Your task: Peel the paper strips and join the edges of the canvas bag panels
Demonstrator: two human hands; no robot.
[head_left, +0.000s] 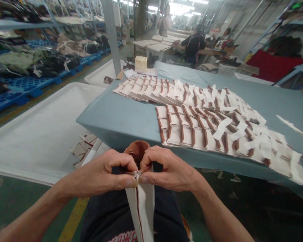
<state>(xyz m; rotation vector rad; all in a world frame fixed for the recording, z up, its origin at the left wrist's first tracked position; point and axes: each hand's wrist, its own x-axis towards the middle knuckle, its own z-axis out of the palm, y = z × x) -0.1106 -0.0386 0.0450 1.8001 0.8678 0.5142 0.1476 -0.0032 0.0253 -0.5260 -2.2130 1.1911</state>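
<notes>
A cream fabric piece [145, 205] with a dark brown seam line down its length hangs in front of my body. My left hand [104, 173] pinches its top edge between thumb and forefinger. Close beside it, almost touching, my right hand [170, 169] pinches the same edge from the other side. Behind the fingertips a brown fabric part [137, 147] curves up, gathered in folds; whether it is joined to the cream piece is hidden. On the table just beyond lie rows of cream pieces with brown edges [188, 136], overlapping one another.
The blue-covered table [111, 116] has a corner just ahead of my hands. A second row of cream pieces [151, 89] lies farther back, with white strips [222, 127] across both rows. Left stands a large white bin [45, 124] with fabric pieces inside. A person [195, 45] sits farther off.
</notes>
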